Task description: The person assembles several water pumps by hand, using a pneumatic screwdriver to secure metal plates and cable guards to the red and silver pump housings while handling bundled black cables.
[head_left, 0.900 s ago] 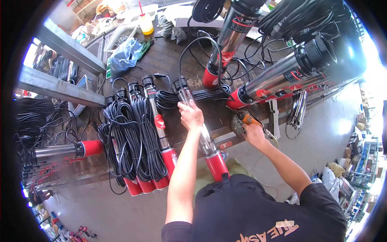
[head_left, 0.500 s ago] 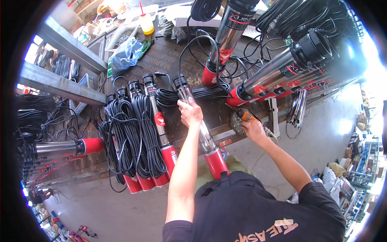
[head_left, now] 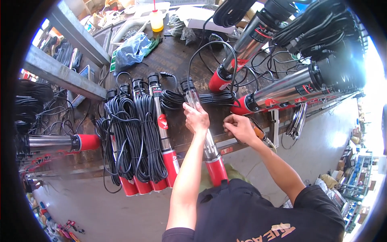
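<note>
Gripping the pump [head_left: 210,143] in the left hand [head_left: 196,119], with thumb and fingers closed around its silver body. Had it lying aslant, with its black cap far, over the table [head_left: 173,52], and its red end near, out past the table edge and close up to the black shirt [head_left: 262,218]. Could not tell of contact between red end and shirt.

Held the right hand [head_left: 241,128] to the right of the pump, apart from it, with fingers curled in narrow; could not tell of anything small pinched between them. Had the tool [head_left: 259,130], orange-bodied, just right of that hand and partly hidden by it; could not tell of any touch.

Saw black coils [head_left: 173,100] of cable to both sides of the pump, near its cap. Had a row of pumps [head_left: 164,133] lying just to the left, mostly covered by cable bundles [head_left: 135,137] and jutting red ends past the near edge. Saw one more red end [head_left: 88,142] farther left, beneath a grey frame [head_left: 68,76].

Noticed thicker pumps [head_left: 278,94] to the right, with rods [head_left: 297,119] bundled near them. Spotted far off a blue bag [head_left: 133,48] and a bottle [head_left: 156,21] of yellow liquid.
</note>
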`<action>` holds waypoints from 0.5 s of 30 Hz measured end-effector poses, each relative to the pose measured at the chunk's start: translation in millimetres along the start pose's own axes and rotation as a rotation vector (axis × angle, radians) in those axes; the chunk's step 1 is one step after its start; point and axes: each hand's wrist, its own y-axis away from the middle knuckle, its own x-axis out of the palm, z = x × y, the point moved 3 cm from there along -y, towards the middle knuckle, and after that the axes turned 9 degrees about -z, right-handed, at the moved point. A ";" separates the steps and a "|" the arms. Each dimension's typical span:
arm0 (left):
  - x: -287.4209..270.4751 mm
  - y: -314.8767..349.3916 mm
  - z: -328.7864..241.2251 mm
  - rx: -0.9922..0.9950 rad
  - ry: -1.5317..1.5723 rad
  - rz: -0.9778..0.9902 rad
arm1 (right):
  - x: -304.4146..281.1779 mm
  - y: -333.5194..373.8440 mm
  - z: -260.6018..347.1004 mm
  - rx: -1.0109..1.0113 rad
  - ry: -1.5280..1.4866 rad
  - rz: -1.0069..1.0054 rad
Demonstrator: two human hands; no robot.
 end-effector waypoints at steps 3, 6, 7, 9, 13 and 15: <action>-2.5 1.7 -1.0 0.054 -0.015 -0.048 | 41.9 -43.9 39.9 -0.194 0.004 0.078; -1.0 0.6 -4.8 0.040 -0.039 0.023 | 76.0 -91.7 66.3 -0.648 0.243 -0.066; -1.8 -0.1 -6.2 0.062 -0.033 0.003 | 85.2 -107.6 70.4 -0.674 0.313 -0.067; -2.2 -0.8 -6.8 0.071 -0.040 0.011 | 97.6 -128.1 77.6 -0.711 0.484 -0.072; -1.1 -2.9 -3.3 0.032 -0.020 0.066 | 112.8 -140.9 92.4 -0.692 0.685 0.005; -3.5 -3.6 -3.9 0.028 -0.014 0.083 | 114.7 -141.1 97.8 -0.580 0.633 -0.004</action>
